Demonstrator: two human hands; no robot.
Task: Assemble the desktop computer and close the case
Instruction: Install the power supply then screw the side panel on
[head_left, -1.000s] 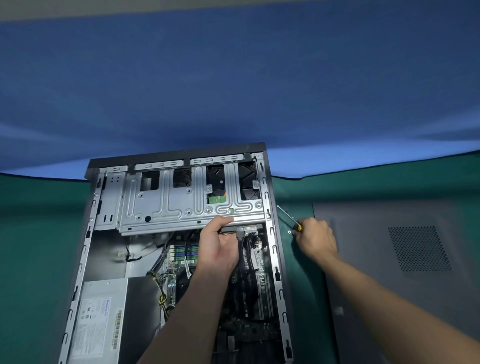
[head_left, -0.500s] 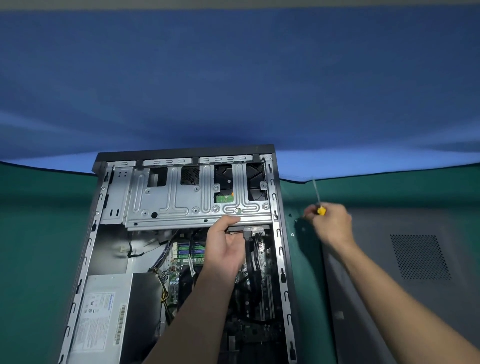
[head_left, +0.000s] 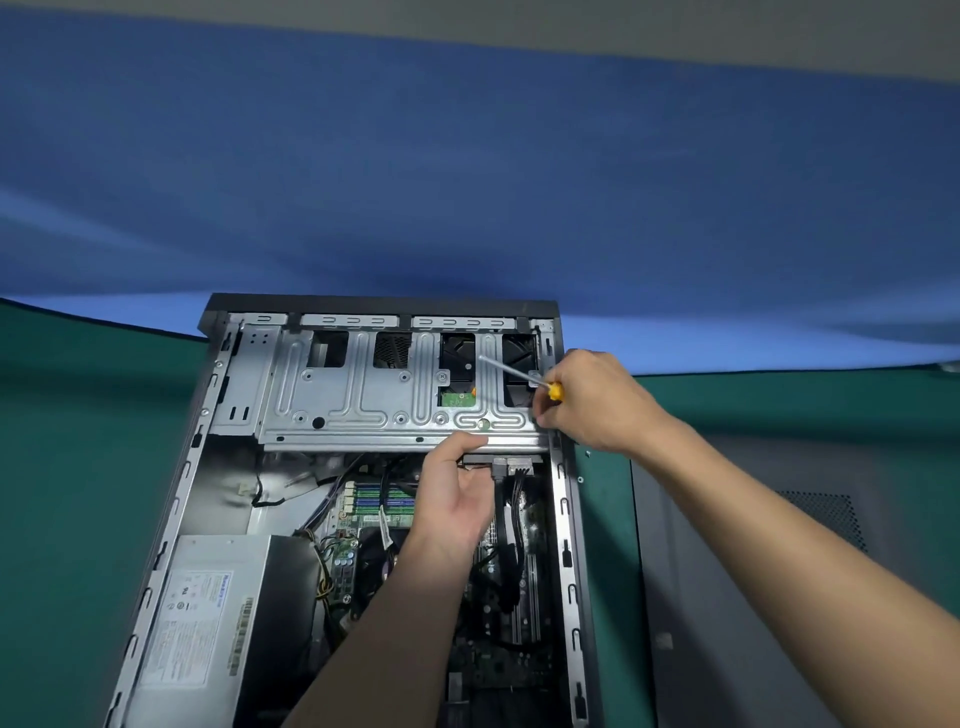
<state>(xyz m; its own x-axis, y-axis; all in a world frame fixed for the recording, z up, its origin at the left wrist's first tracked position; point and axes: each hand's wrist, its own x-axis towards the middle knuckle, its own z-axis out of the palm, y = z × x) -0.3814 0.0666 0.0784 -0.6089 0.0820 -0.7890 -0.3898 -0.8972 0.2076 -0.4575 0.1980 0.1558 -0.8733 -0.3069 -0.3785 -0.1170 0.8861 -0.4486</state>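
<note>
The open computer case (head_left: 171, 519) lies on its side on the green mat. A silver drive cage (head_left: 363, 410) spans its far end, with a hard drive partly showing through the cage's cut-outs. My left hand (head_left: 454, 493) grips the cage's near edge, thumb on top, fingers curled under it by the drive connectors (head_left: 511, 465). My right hand (head_left: 592, 400) holds a yellow-handled screwdriver (head_left: 511, 371) over the cage's right end, its shaft pointing up and left. The grey side panel (head_left: 753, 545) lies flat to the right of the case.
Inside the case, a power supply (head_left: 208, 623) fills the near left corner; the motherboard (head_left: 358, 525) and black cables (head_left: 506, 545) lie in the middle. Two small screws (head_left: 584, 465) rest on the mat (head_left: 78, 467) beside the case's right wall. A blue backdrop rises behind.
My right hand lifted the screwdriver from the mat at the right of the case and carried it left over the cage's right end. My left hand stayed on the cage edge.
</note>
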